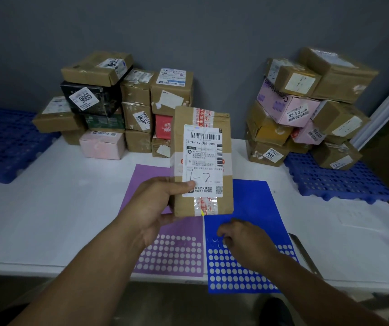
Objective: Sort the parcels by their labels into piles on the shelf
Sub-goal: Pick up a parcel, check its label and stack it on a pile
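White shelf (59, 208), brown parcel (202, 161) ("1-2")

brown parcel (201, 161) | upright, label "1-2" | parcel piles (122, 107) behind, left and right

This looks like a courier parcel depot. A left stack of parcels (137, 114) and a right stack of parcels (306, 109), taped cardboard with shipping labels and code stickers (84, 98), line the desk's (59, 220) back edge against a grey wall (200, 31). Blue plastic pallets (334, 180) sit at its left and right edges.
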